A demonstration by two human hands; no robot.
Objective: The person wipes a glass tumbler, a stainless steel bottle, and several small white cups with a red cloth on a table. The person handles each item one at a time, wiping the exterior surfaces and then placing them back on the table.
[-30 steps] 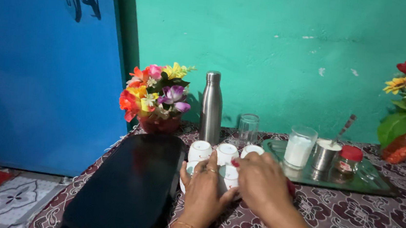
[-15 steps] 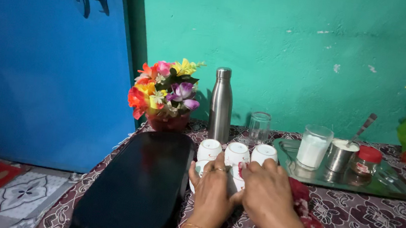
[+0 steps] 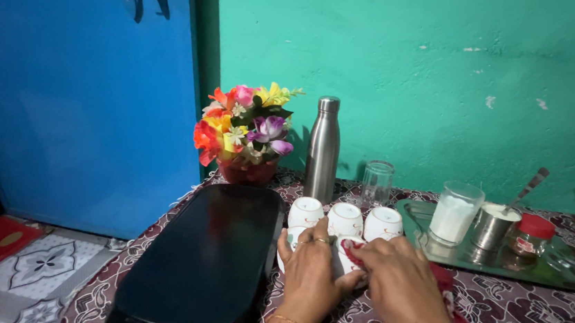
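- Gripping a white cup (image 3: 347, 255) on the patterned tablecloth (image 3: 530, 321), left hand (image 3: 308, 278) curled round its side.
- Right hand (image 3: 398, 285) pinches a red cloth (image 3: 444, 283) vs the cup rim.
- Three more white cups (image 3: 345, 218) just behind; black tray (image 3: 206, 255) to the left, steel tray (image 3: 501, 260) to the right.

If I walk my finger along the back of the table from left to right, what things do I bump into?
Flower pot → steel bottle → empty glass → glass of milk → steel cup with spoon → red-lidded jar.

The left hand (image 3: 308, 278) and right hand (image 3: 398, 282) hide most of two front cups (image 3: 347, 253).
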